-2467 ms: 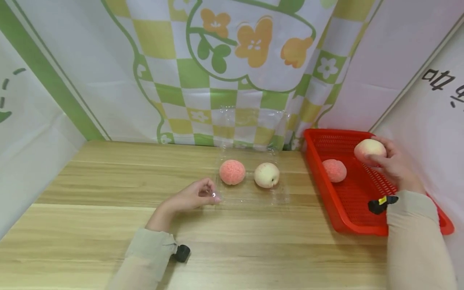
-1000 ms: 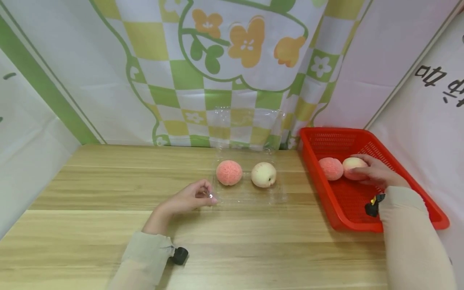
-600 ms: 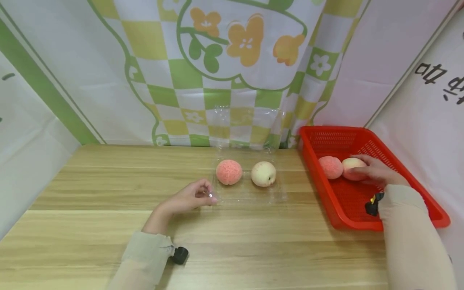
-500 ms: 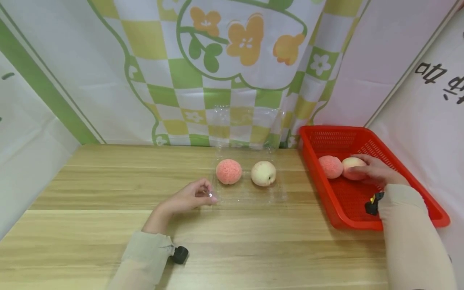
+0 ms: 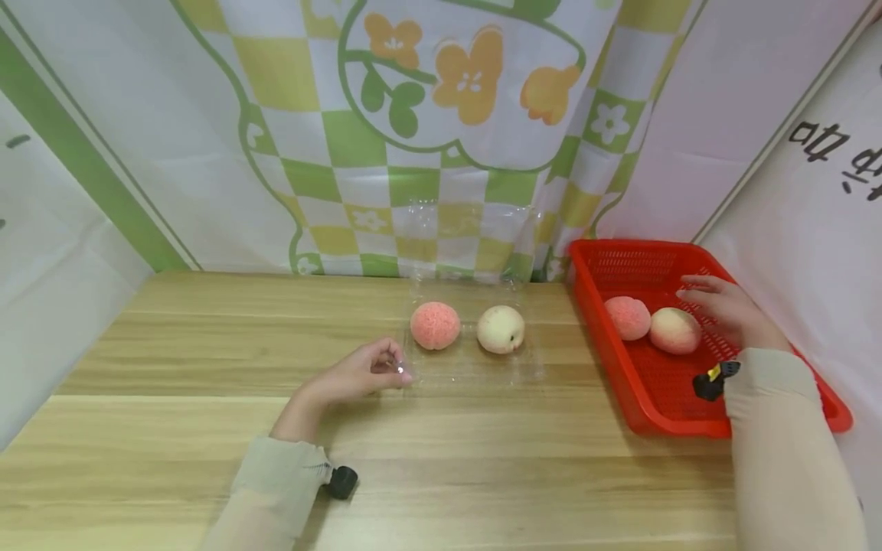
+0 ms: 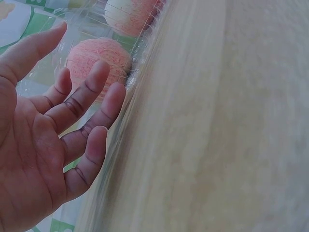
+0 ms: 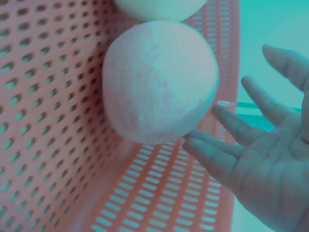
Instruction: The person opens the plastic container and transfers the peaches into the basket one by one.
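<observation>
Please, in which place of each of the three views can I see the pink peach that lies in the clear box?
Head: the pink peach is just below the centre, left of a pale peach.
Left wrist: upper left, partly behind the left hand.
Right wrist: not in it.
Landmark shared by head and left wrist only: that hand.

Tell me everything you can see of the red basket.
The basket is red, open-topped and roughly rectangular, apparently plastic, with a smooth rim and holes and slots. It stands upright on the right of the table. A pink fruit and a paler fruit lie side by side inside. The right hand is over its right side; contact is unclear.
</observation>
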A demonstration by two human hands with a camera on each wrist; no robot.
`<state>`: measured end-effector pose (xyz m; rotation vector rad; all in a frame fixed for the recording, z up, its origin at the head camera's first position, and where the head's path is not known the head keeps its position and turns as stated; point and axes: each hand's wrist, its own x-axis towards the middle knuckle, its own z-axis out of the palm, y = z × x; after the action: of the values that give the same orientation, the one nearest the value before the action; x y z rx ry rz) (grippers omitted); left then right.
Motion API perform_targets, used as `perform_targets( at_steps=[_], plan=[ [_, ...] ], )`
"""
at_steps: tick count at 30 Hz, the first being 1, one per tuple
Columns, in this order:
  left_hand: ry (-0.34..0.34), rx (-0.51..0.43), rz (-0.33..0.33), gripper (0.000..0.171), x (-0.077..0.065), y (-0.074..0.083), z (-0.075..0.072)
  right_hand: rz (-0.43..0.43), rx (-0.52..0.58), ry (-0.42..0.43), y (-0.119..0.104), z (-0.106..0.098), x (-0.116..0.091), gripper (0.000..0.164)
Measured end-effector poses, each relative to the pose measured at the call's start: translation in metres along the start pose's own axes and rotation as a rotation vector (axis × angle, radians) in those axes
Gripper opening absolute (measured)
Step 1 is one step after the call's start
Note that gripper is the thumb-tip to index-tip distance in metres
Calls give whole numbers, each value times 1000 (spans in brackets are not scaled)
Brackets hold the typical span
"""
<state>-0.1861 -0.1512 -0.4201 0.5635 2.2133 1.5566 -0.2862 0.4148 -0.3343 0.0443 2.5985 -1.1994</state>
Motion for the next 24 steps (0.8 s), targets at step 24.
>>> perform_targets(
  at_steps=[24],
  plan=[
    [-2, -4, 17, 26, 1, 0, -1, -173, 144, 116, -89, 11, -16, 63]
  ],
)
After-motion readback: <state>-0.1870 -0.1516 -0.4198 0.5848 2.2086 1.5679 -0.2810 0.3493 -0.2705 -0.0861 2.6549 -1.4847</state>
